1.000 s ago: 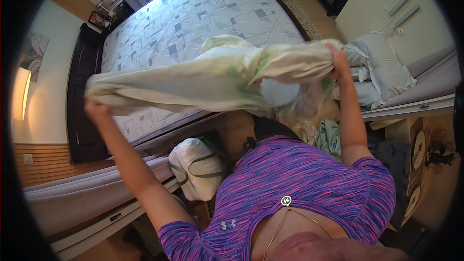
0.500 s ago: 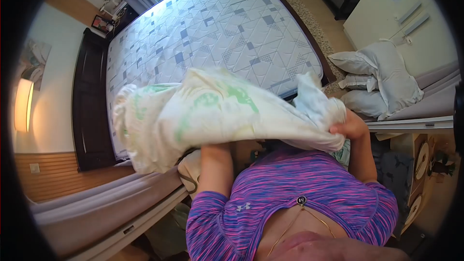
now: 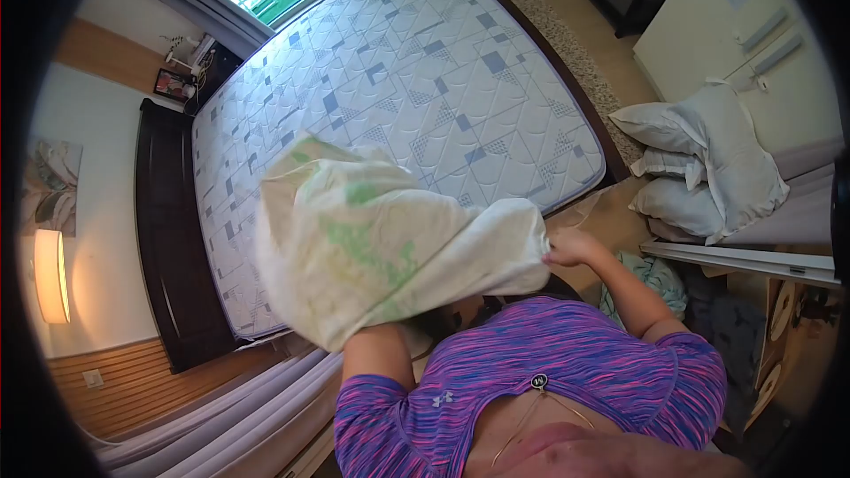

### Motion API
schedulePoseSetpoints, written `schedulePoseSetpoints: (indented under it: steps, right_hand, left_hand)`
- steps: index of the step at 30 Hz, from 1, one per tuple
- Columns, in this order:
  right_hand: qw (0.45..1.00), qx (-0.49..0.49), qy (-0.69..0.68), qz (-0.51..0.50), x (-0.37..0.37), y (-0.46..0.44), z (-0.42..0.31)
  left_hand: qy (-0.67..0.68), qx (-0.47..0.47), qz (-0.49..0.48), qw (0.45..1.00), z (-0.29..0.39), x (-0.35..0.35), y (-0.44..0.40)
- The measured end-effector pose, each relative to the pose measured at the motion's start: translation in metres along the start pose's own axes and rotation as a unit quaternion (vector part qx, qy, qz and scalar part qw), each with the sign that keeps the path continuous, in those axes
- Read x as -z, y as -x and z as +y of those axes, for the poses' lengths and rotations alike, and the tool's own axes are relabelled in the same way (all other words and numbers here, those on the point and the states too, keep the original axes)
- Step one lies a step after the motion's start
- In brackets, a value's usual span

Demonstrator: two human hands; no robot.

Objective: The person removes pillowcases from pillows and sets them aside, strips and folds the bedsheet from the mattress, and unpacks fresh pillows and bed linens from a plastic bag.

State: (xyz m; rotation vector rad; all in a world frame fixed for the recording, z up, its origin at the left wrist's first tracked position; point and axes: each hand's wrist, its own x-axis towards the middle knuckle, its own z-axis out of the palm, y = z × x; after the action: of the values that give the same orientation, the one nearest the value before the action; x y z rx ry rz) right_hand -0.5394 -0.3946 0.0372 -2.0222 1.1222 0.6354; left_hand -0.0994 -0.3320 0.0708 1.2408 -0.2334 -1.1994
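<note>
In the head view, the right hand [image 3: 571, 248] grips the cloth [image 3: 354, 239] at its edge; the left hand hides behind it, so its grip I cannot judge. The cloth hangs before the mattress [image 3: 407, 62], which spreads broadly towards the frame [image 3: 595, 124].

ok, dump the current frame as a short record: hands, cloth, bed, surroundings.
right hand: grips one end of the green-printed cream cloth
left hand: hidden by the cloth; only the arm shows
cloth state: loosely gathered, overlapping the mattress's near side in view; contact unclear
mattress: geometric print, dark headboard at image left
pillows: piled at image right, by the white cabinet
wall lamp: lit
</note>
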Motion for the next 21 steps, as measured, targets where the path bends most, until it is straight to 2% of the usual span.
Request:
schedulePoseSetpoints:
  steps: [2, 4, 6, 8, 10, 12, 14, 16, 17, 18, 19, 20, 21]
  right_hand:
    - [0.996, 0.037, -0.041, 0.065, 0.028, -0.019, -0.001]
    - [0.959, 0.130, -0.170, 0.184, 0.067, -0.034, -0.006]
    - [0.931, 0.096, -0.260, 0.239, 0.112, -0.046, -0.023]
    - [0.862, 0.120, -0.386, 0.306, 0.136, -0.066, -0.034]
    - [0.773, 0.122, -0.542, 0.306, 0.147, -0.076, -0.061]
    - [0.851, 0.159, -0.382, 0.323, 0.137, -0.114, -0.080]
    - [0.805, 0.175, -0.474, 0.311, 0.113, -0.103, -0.134]
    - [0.720, 0.255, -0.571, 0.300, 0.097, -0.106, -0.168]
    - [0.721, 0.252, -0.570, 0.303, 0.089, -0.099, -0.174]
    - [0.625, 0.302, -0.704, 0.154, 0.084, -0.076, -0.184]
    - [0.492, 0.334, -0.804, 0.001, 0.077, -0.052, -0.191]
    - [0.464, 0.330, -0.818, -0.076, 0.065, -0.029, -0.195]
    - [0.457, 0.325, -0.825, -0.065, 0.051, -0.006, -0.199]
  left_hand:
    - [0.007, -0.027, -0.008, 1.000, 0.025, -0.001, -0.006]
    - [0.019, -0.068, -0.018, 0.997, 0.058, 0.002, -0.006]
    - [0.022, -0.109, -0.031, 0.993, 0.094, 0.009, -0.004]
    - [0.029, -0.160, -0.047, 0.986, 0.135, 0.018, 0.005]
    - [0.028, -0.194, -0.065, 0.978, 0.167, 0.031, 0.021]
    - [0.030, -0.215, -0.077, 0.973, 0.188, 0.045, 0.043]
    - [0.029, -0.219, -0.085, 0.972, 0.194, 0.063, 0.063]
    - [0.033, -0.207, -0.095, 0.973, 0.187, 0.082, 0.080]
    - [0.032, -0.200, -0.098, 0.974, 0.180, 0.092, 0.088]
    - [0.031, -0.187, -0.102, 0.977, 0.173, 0.101, 0.094]
    - [0.028, -0.169, -0.105, 0.980, 0.163, 0.109, 0.098]
    - [0.024, -0.151, -0.109, 0.982, 0.156, 0.116, 0.102]
    - [0.018, -0.133, -0.118, 0.984, 0.147, 0.120, 0.105]
